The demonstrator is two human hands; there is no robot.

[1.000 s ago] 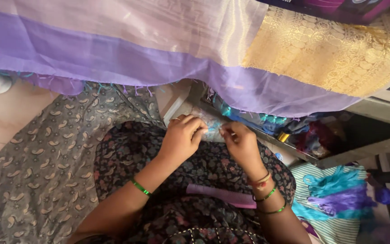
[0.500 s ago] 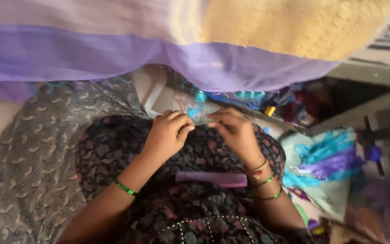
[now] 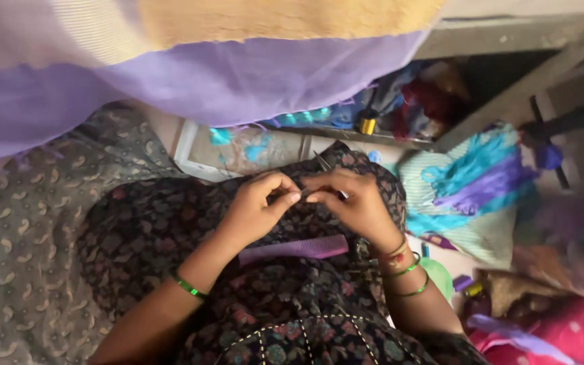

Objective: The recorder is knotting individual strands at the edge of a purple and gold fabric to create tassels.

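- Here the left hand (image 3: 255, 213) and right hand (image 3: 353, 203) meet fingertip to fingertip over the lap, both pinching a thin needle (image 3: 324, 169); what else they grip is too small to tell.
- A purple comb (image 3: 295, 249) lies on the dark floral dress (image 3: 285, 318) just below them.
- Lilac cloth (image 3: 190, 81) hangs above.

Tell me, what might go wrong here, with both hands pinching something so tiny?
The left hand and right hand meet fingertip to fingertip around something too small to identify; it could slip and vanish into the dark patterned dress. The purple comb lies loose on the lap and may slide off. The purple cloth hanging overhead could droop over the hands.
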